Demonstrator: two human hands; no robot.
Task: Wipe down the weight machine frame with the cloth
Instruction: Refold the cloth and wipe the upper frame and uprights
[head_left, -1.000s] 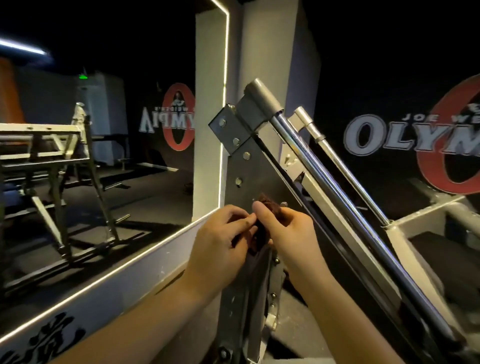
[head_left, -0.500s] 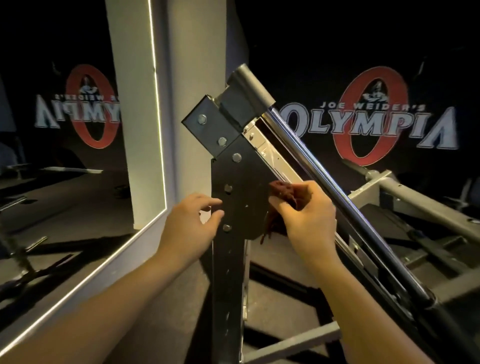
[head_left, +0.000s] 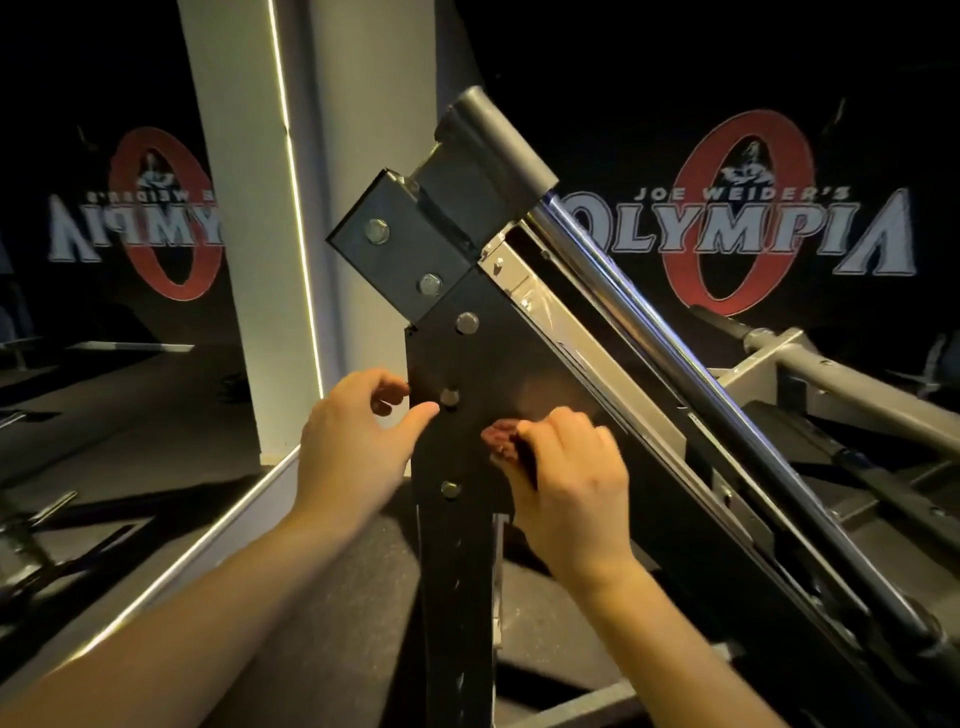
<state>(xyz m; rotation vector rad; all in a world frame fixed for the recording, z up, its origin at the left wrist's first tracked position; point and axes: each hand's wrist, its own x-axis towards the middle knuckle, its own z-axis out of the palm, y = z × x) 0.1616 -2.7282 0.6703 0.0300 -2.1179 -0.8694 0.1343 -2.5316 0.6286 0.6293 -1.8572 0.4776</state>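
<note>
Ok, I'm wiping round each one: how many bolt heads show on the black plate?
5 bolt heads: two on the tilted upper bracket, three down the upright plate's left side. The right hand and cloth may hide more.

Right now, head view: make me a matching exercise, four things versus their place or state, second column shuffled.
1. left hand
2. right hand
3. cloth
4. chrome rod

A. slants down to the right, beside the black plate
B. bunched, reddish, against the plate's face
C. grips the plate's left edge, thumb beside a bolt
D. curled round the cloth

Pairs: 1-C, 2-D, 3-B, 4-A.
</note>
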